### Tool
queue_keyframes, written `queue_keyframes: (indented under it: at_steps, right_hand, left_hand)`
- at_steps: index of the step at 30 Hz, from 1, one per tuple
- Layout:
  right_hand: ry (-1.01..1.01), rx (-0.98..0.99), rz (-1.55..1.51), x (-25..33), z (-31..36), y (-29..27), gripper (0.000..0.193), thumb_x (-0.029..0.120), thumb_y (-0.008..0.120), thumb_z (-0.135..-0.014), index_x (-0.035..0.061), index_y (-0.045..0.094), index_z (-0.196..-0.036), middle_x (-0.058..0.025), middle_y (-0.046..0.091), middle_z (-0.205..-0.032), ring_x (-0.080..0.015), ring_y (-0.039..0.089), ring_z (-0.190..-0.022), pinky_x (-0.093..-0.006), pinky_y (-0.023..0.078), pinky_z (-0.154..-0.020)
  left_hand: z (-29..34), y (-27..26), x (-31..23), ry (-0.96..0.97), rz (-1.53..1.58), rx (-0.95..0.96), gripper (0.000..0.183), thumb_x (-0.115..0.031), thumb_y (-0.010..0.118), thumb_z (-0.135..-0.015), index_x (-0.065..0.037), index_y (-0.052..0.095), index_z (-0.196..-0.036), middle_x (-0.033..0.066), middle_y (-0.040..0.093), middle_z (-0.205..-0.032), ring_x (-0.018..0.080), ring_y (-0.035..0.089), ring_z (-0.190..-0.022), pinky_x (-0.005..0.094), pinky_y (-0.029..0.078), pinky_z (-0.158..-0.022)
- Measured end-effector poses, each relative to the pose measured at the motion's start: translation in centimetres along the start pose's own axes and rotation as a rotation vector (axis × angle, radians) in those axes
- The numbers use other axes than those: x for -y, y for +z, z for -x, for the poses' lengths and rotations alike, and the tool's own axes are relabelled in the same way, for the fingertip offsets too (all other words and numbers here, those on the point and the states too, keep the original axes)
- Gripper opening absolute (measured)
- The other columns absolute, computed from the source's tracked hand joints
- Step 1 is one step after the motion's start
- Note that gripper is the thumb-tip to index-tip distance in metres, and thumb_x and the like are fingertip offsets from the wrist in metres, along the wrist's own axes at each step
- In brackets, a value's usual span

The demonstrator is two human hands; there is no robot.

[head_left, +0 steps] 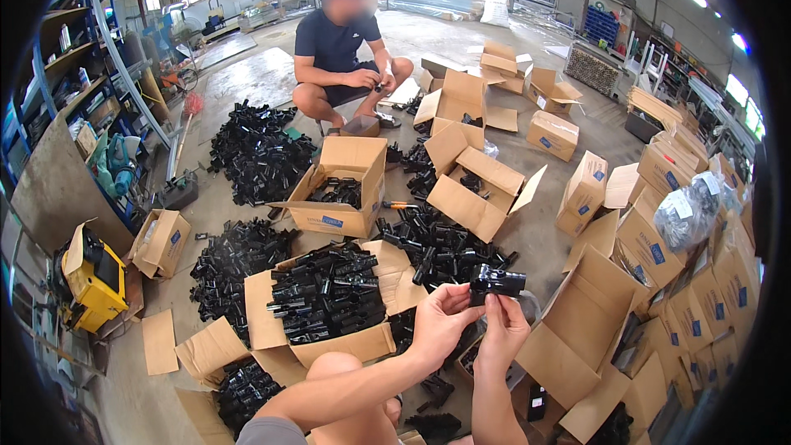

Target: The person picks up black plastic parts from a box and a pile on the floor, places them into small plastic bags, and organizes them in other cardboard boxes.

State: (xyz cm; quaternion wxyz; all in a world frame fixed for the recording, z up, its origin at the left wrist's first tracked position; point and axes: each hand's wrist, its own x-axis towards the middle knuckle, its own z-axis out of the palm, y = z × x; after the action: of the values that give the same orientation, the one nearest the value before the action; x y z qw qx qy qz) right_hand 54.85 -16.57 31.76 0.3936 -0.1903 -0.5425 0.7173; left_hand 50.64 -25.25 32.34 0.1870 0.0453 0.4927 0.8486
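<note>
In front of me, raised over the piles, is a short black tubular fitting [504, 282] with a glossy surface. My left hand [445, 317] pinches its left end between thumb and fingers. From below, my right hand [503, 331] grips the same piece with its fingertips. Just left of my hands stands an open carton [342, 352] heaped with similar black fittings [325, 297]. More black fittings [441, 247] lie in a loose pile on the floor beyond my hands.
A co-worker [346, 41] squats across from me, handling a small dark part, near an open carton [334, 221] of fittings. Another open carton [577, 325] is close on my right, beside stacked boxes [700, 305]. A yellow machine [95, 280] stands at left.
</note>
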Motion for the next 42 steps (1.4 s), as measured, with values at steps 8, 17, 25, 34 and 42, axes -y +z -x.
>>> queue_keyframes:
  at_steps: [8,17,25,34,42]
  right_hand:
    - [0.039,0.062,0.026,0.3,-0.4,-1.0,0.01,0.0,0.074,-0.093,-0.0044,0.071,-0.102,-0.0044,0.071,-0.098,-0.0066,0.062,-0.085,-0.0214,0.049,-0.078]
    - [-0.039,0.084,0.04,-0.7,0.2,-1.3,0.012,0.003,0.074,-0.095,-0.0041,0.073,-0.105,-0.0041,0.07,-0.102,-0.0085,0.064,-0.089,-0.0222,0.049,-0.079]
    - [-0.053,0.109,0.175,0.1,-0.6,-1.6,0.018,0.007,0.077,-0.093,-0.0052,0.073,-0.105,-0.0079,0.074,-0.1,-0.0108,0.067,-0.091,-0.0261,0.053,-0.082]
    - [0.009,0.136,0.136,-1.6,-0.8,-1.8,0.02,0.008,0.078,-0.091,-0.0016,0.075,-0.109,-0.0045,0.075,-0.097,-0.0103,0.067,-0.091,-0.0271,0.053,-0.084]
    - [0.132,0.049,-0.117,-0.9,-0.2,-1.3,0.015,0.003,0.075,-0.094,-0.0057,0.072,-0.107,-0.0064,0.073,-0.101,-0.0087,0.067,-0.093,-0.0223,0.053,-0.083]
  left_hand:
    - [0.1,0.2,-0.2,0.02,0.007,0.002,0.029,0.012,0.073,-0.086,0.002,0.062,-0.111,0.0104,0.069,-0.12,0.0154,0.066,-0.112,0.0302,0.056,-0.1]
    - [0.1,-0.2,-0.1,0.021,0.019,0.016,0.032,0.011,0.076,-0.085,0.0,0.061,-0.111,0.0129,0.071,-0.119,0.0189,0.068,-0.112,0.0327,0.057,-0.1]
    - [-0.3,0.0,0.4,-0.012,-0.024,0.017,0.032,0.011,0.076,-0.085,0.0,0.062,-0.112,0.0122,0.07,-0.119,0.0191,0.068,-0.111,0.0346,0.059,-0.098]
    - [0.3,0.5,-0.5,-0.017,-0.043,-0.027,0.033,0.013,0.075,-0.082,0.001,0.063,-0.11,0.0113,0.071,-0.112,0.017,0.07,-0.103,0.0312,0.058,-0.092]
    - [0.4,0.5,-0.3,-0.039,-0.086,-0.031,0.035,0.01,0.077,-0.084,0.004,0.06,-0.114,0.0114,0.069,-0.116,0.0175,0.067,-0.109,0.0308,0.057,-0.097]
